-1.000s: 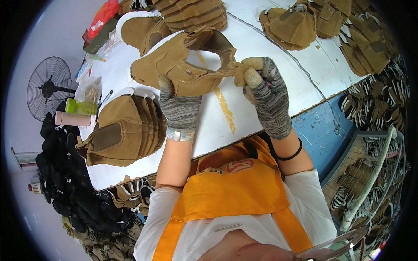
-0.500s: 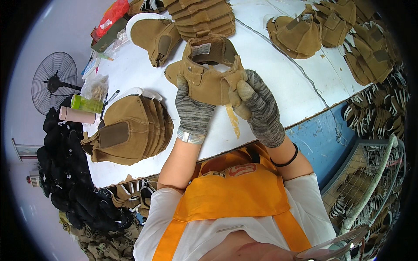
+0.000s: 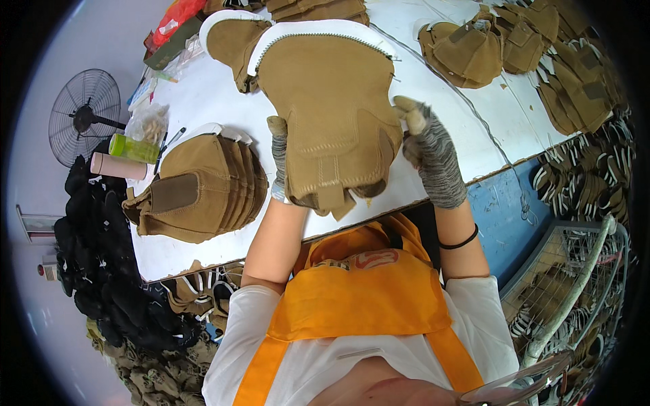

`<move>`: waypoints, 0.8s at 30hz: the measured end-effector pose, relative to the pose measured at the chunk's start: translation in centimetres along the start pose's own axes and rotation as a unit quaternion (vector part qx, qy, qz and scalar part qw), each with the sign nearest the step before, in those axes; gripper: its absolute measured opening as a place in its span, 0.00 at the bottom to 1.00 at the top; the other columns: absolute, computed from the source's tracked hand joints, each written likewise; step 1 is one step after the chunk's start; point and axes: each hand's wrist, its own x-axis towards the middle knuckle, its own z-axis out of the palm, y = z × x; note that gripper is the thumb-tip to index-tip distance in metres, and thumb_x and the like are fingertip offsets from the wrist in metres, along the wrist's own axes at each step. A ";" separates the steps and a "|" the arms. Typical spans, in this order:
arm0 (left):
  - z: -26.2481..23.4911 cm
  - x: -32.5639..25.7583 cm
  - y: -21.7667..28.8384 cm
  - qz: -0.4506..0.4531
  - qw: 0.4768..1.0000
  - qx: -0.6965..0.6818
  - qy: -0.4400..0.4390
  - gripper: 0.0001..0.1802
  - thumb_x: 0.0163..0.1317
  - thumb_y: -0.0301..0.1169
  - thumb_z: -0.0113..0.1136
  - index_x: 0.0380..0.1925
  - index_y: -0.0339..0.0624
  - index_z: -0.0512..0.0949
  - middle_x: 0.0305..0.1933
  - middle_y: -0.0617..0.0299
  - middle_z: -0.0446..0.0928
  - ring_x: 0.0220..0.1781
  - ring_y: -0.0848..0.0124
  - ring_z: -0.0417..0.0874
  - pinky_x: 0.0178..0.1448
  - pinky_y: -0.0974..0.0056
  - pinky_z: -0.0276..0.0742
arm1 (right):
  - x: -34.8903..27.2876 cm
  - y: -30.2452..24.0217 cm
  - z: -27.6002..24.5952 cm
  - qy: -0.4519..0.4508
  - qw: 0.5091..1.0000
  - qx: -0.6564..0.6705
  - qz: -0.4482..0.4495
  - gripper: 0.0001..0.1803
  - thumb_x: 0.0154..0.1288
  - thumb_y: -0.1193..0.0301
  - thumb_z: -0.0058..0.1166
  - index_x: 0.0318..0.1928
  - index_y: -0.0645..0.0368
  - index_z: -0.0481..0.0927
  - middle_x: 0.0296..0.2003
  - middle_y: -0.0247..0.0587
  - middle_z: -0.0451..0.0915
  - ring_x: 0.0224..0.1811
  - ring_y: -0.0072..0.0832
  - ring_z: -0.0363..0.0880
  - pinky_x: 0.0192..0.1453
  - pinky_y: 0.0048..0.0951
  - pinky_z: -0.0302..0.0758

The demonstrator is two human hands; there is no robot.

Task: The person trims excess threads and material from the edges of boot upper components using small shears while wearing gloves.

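Observation:
A brown shoe upper (image 3: 321, 95) is held up over the table, its white edge with dark zigzag stitching at the far end and its heel part with a pull tab toward me. At its left side is my left hand (image 3: 278, 155) in a grey knit glove with tan fingertips. The thumb shows along the side, while the other fingers are hidden behind the upper. My right hand (image 3: 433, 152), gloved alike, is close beside the upper's right edge with its fingers partly bent and apart, gripping nothing visible.
A stack of brown uppers (image 3: 203, 189) stands at the left on the white table (image 3: 460, 149). Another upper (image 3: 233, 47) lies behind, with more piles (image 3: 464, 54) at the far right. A cable (image 3: 467, 101) crosses the table. Bottles (image 3: 132, 149) stand left; a wire cart (image 3: 569, 284) is at the right.
The upper has turned over, from its collar opening facing up to its broad outer face showing. My right hand has come off it and moved slightly right; my left keeps hold.

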 end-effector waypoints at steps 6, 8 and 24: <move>-1.6 0.6 0.0 -0.068 0.992 -0.057 -0.094 0.48 0.49 0.62 0.61 0.64 0.48 0.60 0.64 0.53 0.64 0.63 0.56 0.68 0.63 0.52 0.70 | -1.5 -0.7 1.7 -0.053 0.995 -0.067 -0.042 0.26 0.60 0.56 0.60 0.51 0.62 0.76 0.36 0.33 0.79 0.35 0.16 0.74 0.41 0.19 0.72; -0.8 0.4 0.0 -0.056 0.989 -0.062 -0.123 0.43 0.55 0.60 0.54 0.65 0.47 0.59 0.66 0.54 0.62 0.64 0.57 0.66 0.65 0.53 0.66 | -1.6 -1.1 1.9 -0.039 0.996 -0.064 -0.056 0.26 0.60 0.56 0.60 0.51 0.62 0.76 0.39 0.36 0.80 0.42 0.20 0.74 0.49 0.23 0.72; 1.1 -0.4 0.1 -0.062 0.990 -0.124 -0.037 0.44 0.51 0.61 0.58 0.64 0.48 0.62 0.64 0.51 0.65 0.63 0.55 0.69 0.61 0.50 0.72 | -0.7 -0.8 0.3 0.045 0.995 -0.058 -0.064 0.25 0.71 0.50 0.41 0.44 0.61 0.79 0.27 0.30 0.73 0.16 0.12 0.55 0.20 0.15 0.56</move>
